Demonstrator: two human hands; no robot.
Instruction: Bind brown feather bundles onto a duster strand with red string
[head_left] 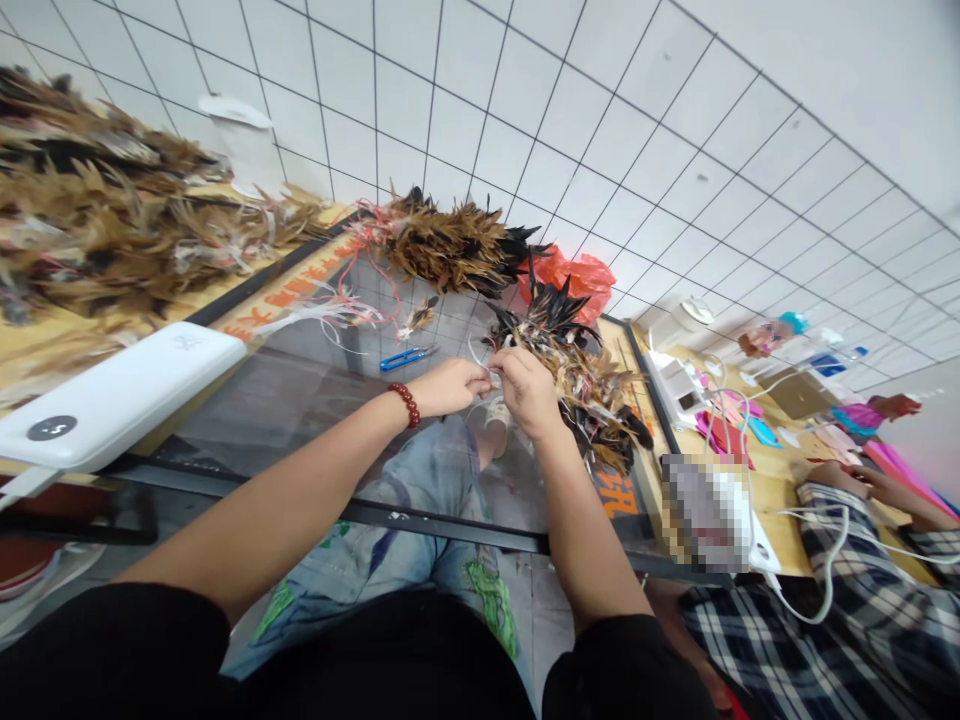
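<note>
Over the glass tabletop (300, 385), my left hand (452, 386) and my right hand (525, 388) meet with fingertips pinched close together. A thin white string (474, 350) loops out from between them, and its exact path through the fingers is hidden. Just left of the hands lie blue thread snips (405, 358). Beyond the snips is a small loose feather tuft (421, 316). White strips (330, 315) and pink cords (375, 235) trail on the glass at the left. A pile of black and brown feathers (577, 370) lies beside my right hand.
A larger feather bundle (450, 240) and a red plastic bag (577, 285) sit by the tiled wall. More feathers (105, 220) cover the left table. A white power bank (127, 390) is near my left arm. At right, a person in a plaid sleeve (840, 520) sits near cables.
</note>
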